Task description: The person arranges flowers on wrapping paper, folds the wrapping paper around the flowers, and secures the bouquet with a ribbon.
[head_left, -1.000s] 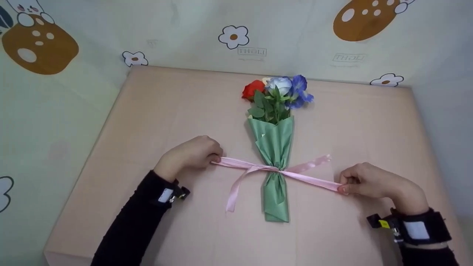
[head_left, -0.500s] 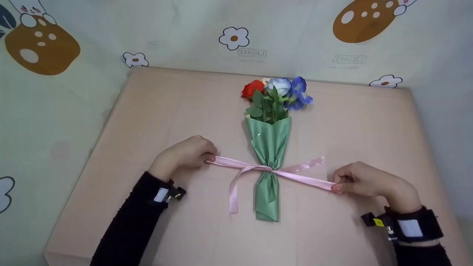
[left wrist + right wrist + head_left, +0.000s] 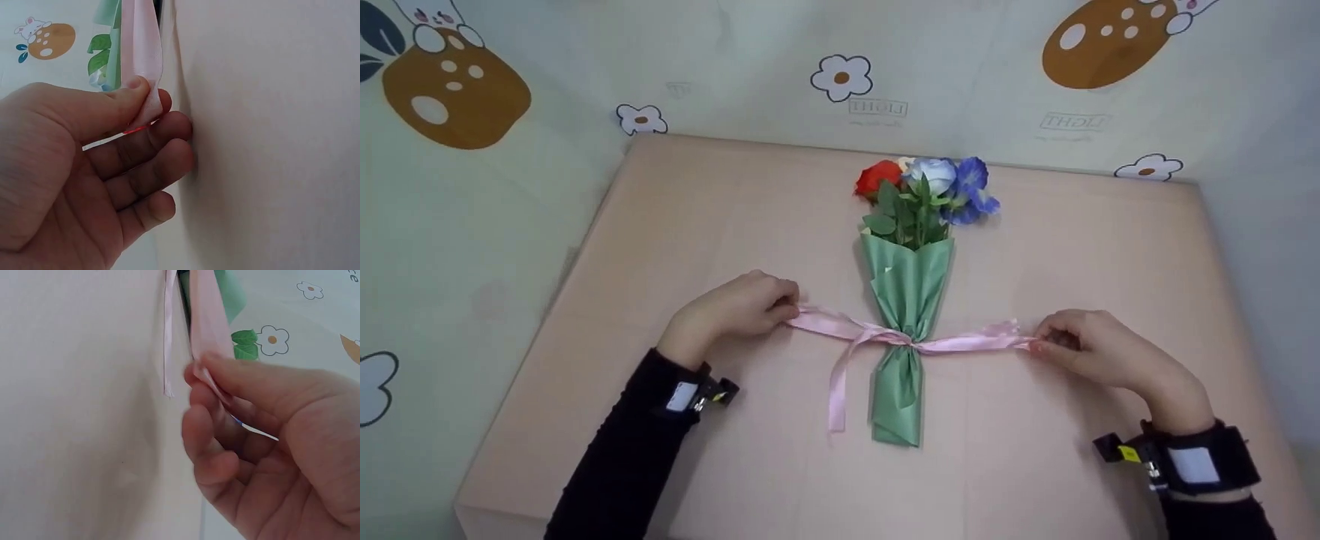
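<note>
A bouquet of red, pale blue and violet flowers (image 3: 932,177) lies on the table in green wrapping paper (image 3: 910,277). Round its narrow waist a pink ribbon (image 3: 838,324) is tied, spreading out to both sides. My left hand (image 3: 739,306) pinches the ribbon on the left between thumb and forefinger; the left wrist view shows the pinched ribbon (image 3: 142,50) close up. On the other side my right hand (image 3: 1117,356) pinches the ribbon between thumb and fingers, as the right wrist view shows at the pink band (image 3: 209,320). One loose tail (image 3: 838,390) hangs toward the front.
The bouquet rests on a pale pink covered table (image 3: 720,210), whose back edge runs just behind the flowers. A light wall sheet (image 3: 735,67) printed with flowers and brown fruit stands behind and to the left.
My right hand's fingers have risen a little, bringing the right ribbon end nearly level with the other tail there. The bouquet's lower end has shifted left; my left hand moved slightly left.
</note>
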Motion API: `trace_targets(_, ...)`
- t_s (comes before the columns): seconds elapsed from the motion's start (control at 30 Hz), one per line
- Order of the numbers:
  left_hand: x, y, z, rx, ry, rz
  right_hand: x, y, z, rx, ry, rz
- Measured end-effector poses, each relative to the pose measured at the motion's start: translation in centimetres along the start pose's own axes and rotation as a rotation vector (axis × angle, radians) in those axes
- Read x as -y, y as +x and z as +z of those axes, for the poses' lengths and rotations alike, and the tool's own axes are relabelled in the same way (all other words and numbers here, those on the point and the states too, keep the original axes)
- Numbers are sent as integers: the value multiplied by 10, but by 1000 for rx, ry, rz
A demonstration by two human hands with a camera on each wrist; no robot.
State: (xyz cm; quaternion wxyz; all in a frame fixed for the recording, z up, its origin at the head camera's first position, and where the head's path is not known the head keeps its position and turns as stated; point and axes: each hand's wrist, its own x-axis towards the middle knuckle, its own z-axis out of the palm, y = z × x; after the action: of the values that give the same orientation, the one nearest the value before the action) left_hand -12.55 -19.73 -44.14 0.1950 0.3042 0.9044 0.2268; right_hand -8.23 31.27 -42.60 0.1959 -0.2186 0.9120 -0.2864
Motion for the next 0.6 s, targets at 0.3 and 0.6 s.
trace_targets(0.3, 1, 5, -5, -10, -45, -88, -7, 13, 3, -167, -88, 23)
trace_targets(0.6, 3, 1, -17, -70, -43, -113, -13, 12, -10, -258, -132, 31)
